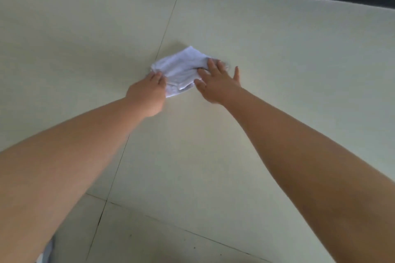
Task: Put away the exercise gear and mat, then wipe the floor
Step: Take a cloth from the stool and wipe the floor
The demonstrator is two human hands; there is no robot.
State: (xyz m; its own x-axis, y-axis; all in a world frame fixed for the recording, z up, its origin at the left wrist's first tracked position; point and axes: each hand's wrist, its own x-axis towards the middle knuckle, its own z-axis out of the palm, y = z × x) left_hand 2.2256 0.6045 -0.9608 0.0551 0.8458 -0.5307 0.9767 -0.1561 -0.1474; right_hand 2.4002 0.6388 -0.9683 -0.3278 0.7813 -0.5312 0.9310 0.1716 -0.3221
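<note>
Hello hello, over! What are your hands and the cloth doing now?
Left hand grips white cloth's near edge. Right hand flat, fingers spread, pressing cloth on floor. Nothing in the way.

A white cloth, crumpled and partly folded, lies flat on the pale tiled floor just above the picture's middle, toward twelve o'clock. Its edge at nine o'clock touches a dark grout line. It looks soft and ribbed, slightly blurred.
</note>
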